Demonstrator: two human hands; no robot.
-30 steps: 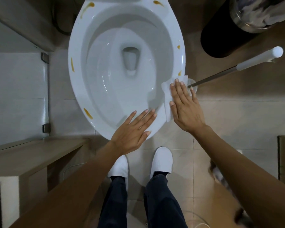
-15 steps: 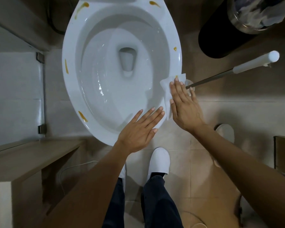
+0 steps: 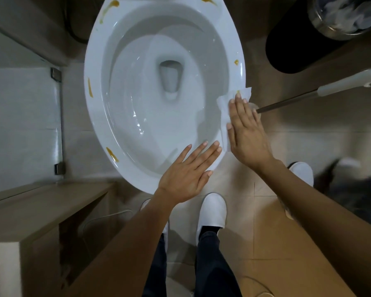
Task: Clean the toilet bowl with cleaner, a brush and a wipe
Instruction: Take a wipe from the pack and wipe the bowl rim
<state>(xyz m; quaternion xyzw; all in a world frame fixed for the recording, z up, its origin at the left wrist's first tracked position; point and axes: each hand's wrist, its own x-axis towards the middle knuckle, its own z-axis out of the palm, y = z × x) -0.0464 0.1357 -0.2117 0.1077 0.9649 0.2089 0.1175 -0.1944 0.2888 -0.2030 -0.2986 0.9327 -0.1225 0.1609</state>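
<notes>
From my remote station I judge the job to be in its wiping stage and only partly done. The right hand [image 3: 245,133] lies flat, fingers straight, pressing a thin white wipe [image 3: 227,108] onto the right side of the toilet rim [image 3: 238,78]; nothing is pinched, the sheet is held by palm pressure alone. The left hand [image 3: 189,172] is spread open and empty over the near rim; whether it touches, I cannot tell. Left to do: orange-brown smears [image 3: 90,87] remain on the left rim, at both far corners and just beyond the wipe. The bowl is smooth, glossy white ceramic, oval, its inside wet and free of visible marks. The brush [image 3: 308,95], a slim metal rod with a white grip, stands on the tiled floor right of the bowl.
</notes>
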